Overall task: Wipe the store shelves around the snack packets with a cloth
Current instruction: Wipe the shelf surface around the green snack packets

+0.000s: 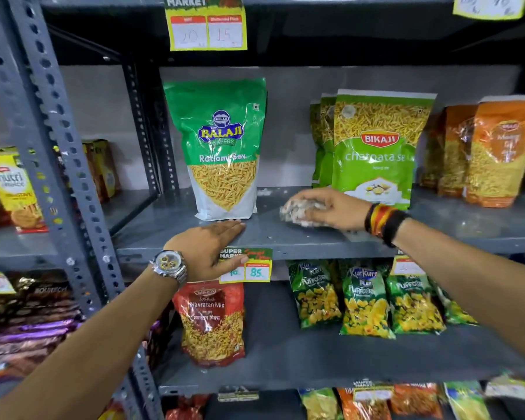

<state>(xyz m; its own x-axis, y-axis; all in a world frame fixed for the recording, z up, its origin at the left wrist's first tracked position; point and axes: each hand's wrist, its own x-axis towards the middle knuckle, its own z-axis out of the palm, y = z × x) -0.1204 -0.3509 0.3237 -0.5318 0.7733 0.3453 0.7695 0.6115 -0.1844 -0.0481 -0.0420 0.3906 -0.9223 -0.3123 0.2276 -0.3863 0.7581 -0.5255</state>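
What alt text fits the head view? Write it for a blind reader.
A person's right hand presses a crumpled cloth onto a grey metal shelf between a Balaji Ratlami Sev packet and Bikaji sev packets. The left hand rests flat on the shelf's front edge.

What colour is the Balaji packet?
Balaji packet: green top, white base, clear in the head view.

Head cam faces shelf close, slightly downward.
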